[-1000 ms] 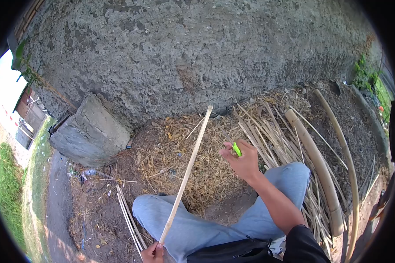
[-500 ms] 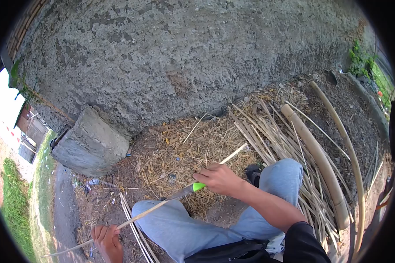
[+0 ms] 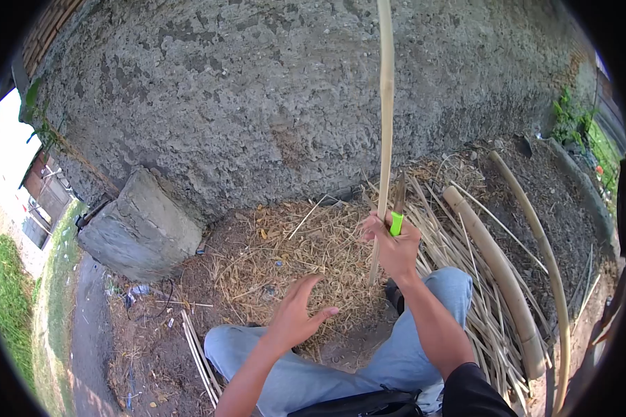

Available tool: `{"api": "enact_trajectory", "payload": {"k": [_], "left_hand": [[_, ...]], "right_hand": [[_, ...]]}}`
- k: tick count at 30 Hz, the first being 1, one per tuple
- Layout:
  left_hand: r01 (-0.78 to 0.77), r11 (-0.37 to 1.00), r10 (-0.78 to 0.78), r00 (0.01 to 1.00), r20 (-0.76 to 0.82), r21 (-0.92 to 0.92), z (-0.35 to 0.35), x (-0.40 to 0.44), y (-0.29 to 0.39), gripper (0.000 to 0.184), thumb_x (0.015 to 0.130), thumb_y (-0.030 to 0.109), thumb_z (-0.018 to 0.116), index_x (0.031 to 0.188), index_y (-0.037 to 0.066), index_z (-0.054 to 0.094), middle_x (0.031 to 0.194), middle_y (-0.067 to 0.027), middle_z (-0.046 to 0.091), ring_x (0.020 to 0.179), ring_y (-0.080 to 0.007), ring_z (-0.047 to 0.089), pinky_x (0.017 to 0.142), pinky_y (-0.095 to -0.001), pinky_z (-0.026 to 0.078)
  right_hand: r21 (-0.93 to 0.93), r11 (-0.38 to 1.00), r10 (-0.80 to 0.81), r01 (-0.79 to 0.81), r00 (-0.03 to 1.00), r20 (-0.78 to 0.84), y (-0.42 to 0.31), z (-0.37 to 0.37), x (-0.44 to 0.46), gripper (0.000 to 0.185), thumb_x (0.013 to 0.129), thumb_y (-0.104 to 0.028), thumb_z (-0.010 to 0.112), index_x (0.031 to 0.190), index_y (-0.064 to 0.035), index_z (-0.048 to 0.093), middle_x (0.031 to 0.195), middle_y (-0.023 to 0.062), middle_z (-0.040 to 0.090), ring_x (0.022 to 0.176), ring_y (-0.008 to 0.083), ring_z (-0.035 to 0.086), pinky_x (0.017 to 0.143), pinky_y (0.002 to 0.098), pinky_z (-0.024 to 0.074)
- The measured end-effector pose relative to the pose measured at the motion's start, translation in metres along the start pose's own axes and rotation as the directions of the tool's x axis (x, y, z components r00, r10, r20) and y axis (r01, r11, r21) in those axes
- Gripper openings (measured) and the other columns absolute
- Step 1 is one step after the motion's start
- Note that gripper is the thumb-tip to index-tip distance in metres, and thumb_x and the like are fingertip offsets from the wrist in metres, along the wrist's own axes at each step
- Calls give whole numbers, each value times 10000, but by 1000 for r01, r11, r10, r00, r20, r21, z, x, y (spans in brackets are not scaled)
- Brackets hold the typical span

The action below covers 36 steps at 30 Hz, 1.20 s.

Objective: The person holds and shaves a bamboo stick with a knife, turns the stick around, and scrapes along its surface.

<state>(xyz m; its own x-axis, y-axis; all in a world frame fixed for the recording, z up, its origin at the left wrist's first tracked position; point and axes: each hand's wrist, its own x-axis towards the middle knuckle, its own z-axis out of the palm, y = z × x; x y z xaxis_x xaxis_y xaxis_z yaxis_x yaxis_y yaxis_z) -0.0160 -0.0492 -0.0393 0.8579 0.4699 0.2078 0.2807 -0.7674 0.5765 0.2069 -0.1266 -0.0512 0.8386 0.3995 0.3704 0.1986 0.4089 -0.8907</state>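
My right hand (image 3: 395,244) is closed around the green handle of a knife (image 3: 397,221) and also holds a long bamboo strip (image 3: 386,104). The strip stands nearly upright, rising past the top of the view, its lower end just below the hand. The knife's dark blade points up beside it. My left hand (image 3: 300,316) is empty above my left knee, thumb and fingers apart, to the left of the strip. Beneath both hands lie straw-coloured shavings (image 3: 299,257).
A pile of split bamboo strips (image 3: 490,299) and a thick bamboo pole (image 3: 497,267) lie at my right, with a curved pole (image 3: 542,243) beyond. A concrete block (image 3: 146,226) leans by the rough wall (image 3: 243,104). Several thin strips (image 3: 200,354) lie left of my knee.
My left hand has let go of the strip and moved up and right, opening. My right hand has moved right and up, and the strip has swung from slanting across my lap to nearly upright.
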Motion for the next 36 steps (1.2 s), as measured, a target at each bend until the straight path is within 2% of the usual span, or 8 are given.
{"api": "enact_trajectory", "payload": {"k": [4,10,16,18,25,28,30,36], "left_hand": [[-36,995,43,997,69,-95,48,26,-2,674,797,297,826,1344,42,524,1287,-183,583,1206,-330,557,1020,-414,453],[-55,969,19,989,-148,-243,65,29,-18,561,775,218,836,1246,30,595,1138,-144,640,954,-276,651,827,-373,527],[-19,978,-38,965,-260,-210,64,20,-17,425,732,186,864,1069,9,676,1003,-142,678,840,-258,679,752,-353,542],[-147,983,87,905,-417,-113,63,20,-16,413,716,163,872,1053,13,686,982,-139,688,843,-257,685,731,-355,544],[-217,974,222,825,-520,71,70,21,-24,304,717,98,857,970,21,705,931,-124,707,789,-267,687,696,-351,546],[-188,982,172,798,-577,32,77,19,-26,194,757,31,815,922,1,718,877,-117,712,741,-228,688,657,-328,541],[-98,921,-113,858,-501,-376,77,19,-25,114,809,-33,752,919,-21,725,861,-109,718,708,-167,679,614,-289,524],[15,892,-204,906,-372,-452,71,20,-34,83,876,-52,673,937,-34,727,842,-97,716,679,-116,641,596,-242,487]], "right_hand": [[151,986,86,-74,993,-75,-3,-13,13,147,954,-110,671,992,31,689,785,52,655,656,112,627,584,279,578],[223,974,115,-52,953,-279,-3,-12,11,171,962,-122,661,988,47,672,788,74,644,652,128,632,563,301,594],[158,984,129,-84,944,-303,2,-3,2,185,960,-129,667,992,53,669,775,76,645,664,127,634,564,298,592],[161,982,146,-99,940,-308,3,1,0,185,959,-130,669,986,53,669,773,74,645,674,126,635,574,298,584],[89,989,141,-121,953,-268,12,14,-20,153,947,-143,702,966,8,688,764,20,658,669,65,583,615,226,450],[61,991,132,-120,955,-265,14,18,-22,147,936,-145,718,955,-2,689,767,5,659,666,47,558,620,210,431],[35,991,135,-130,956,-262,17,19,-22,146,929,-143,727,945,-3,687,769,1,659,667,42,549,627,206,429],[49,991,133,-124,951,-280,24,24,-22,153,864,-84,787,923,-1,673,775,0,656,664,39,555,595,195,430]]}}
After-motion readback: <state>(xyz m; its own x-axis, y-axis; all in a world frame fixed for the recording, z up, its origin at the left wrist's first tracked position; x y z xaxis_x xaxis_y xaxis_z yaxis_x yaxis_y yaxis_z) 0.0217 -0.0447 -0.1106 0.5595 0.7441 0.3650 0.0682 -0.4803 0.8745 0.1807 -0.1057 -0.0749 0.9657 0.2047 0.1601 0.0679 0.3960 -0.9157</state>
